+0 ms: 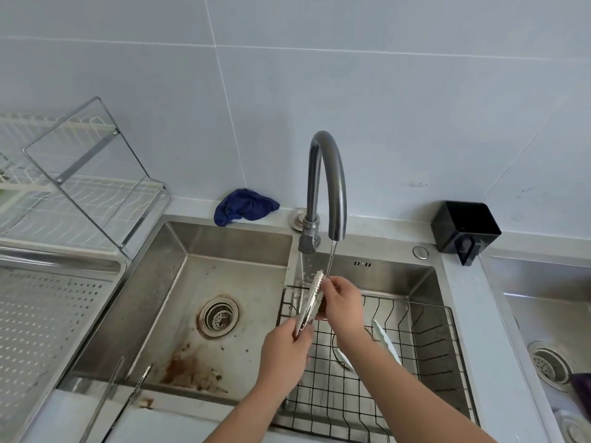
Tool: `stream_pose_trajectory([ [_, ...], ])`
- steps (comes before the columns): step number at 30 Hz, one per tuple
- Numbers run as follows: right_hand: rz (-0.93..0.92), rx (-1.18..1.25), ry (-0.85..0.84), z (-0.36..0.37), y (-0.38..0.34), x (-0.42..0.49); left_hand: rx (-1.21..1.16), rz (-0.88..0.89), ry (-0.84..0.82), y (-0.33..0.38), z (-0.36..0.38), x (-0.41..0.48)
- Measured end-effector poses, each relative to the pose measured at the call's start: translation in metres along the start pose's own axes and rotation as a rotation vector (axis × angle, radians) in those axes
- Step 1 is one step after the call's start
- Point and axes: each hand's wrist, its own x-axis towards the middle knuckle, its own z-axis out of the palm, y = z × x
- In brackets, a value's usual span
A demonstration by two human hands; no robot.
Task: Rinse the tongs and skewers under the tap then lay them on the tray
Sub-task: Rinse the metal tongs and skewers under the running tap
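Water runs from the curved steel tap onto the serrated tips of metal tongs. My left hand grips the tongs' lower handle end. My right hand pinches the upper part near the tips, under the stream. A second pair of tongs and a thin skewer lean on the front left rim of the sink. The perforated steel tray lies to the left of the sink.
A black wire basket with two white plates sits in the right part of the sink. A dish rack stands at back left, a blue cloth behind the sink, a black holder at right, another sink far right.
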Motion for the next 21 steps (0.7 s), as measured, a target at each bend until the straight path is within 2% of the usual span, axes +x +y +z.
stream_pose_trajectory([
  [2, -0.001, -0.004, 0.008, 0.003, 0.002, -0.002, 0.037, 0.022, 0.04, 0.002, 0.002, 0.0],
  [6, 0.077, 0.081, -0.14, 0.004, 0.005, -0.005, 0.115, 0.027, 0.058, -0.001, -0.002, 0.003],
  [11, 0.085, 0.132, -0.089, 0.002, -0.005, 0.008, 0.215, 0.08, 0.084, -0.001, -0.003, 0.003],
  [17, 0.143, 0.113, -0.214, 0.002, 0.003, 0.005, 0.224, 0.059, 0.091, -0.007, -0.009, 0.003],
  [21, 0.128, 0.069, -0.173, 0.002, 0.004, 0.01, 0.221, 0.073, 0.087, -0.007, -0.009, 0.003],
])
